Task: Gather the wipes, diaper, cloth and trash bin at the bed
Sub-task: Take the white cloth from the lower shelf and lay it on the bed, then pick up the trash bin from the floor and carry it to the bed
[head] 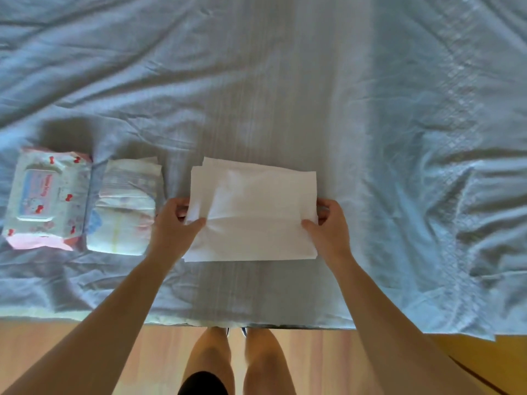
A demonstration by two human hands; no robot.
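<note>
While my left hand (174, 220) and right hand (328, 223) pinch the folded white cloth (252, 212) on the bed (285, 95), diaper (125, 206) and wipes (47, 198) lie left.

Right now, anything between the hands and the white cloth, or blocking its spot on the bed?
Nothing visible. The left hand and right hand already pinch the cloth by its side edges, and it rests on the bed, apart from the diaper.

Bed (285, 95) cut off at top, left, right edges. Wipes pack (47, 198) label print blurred, unreadable.
</note>
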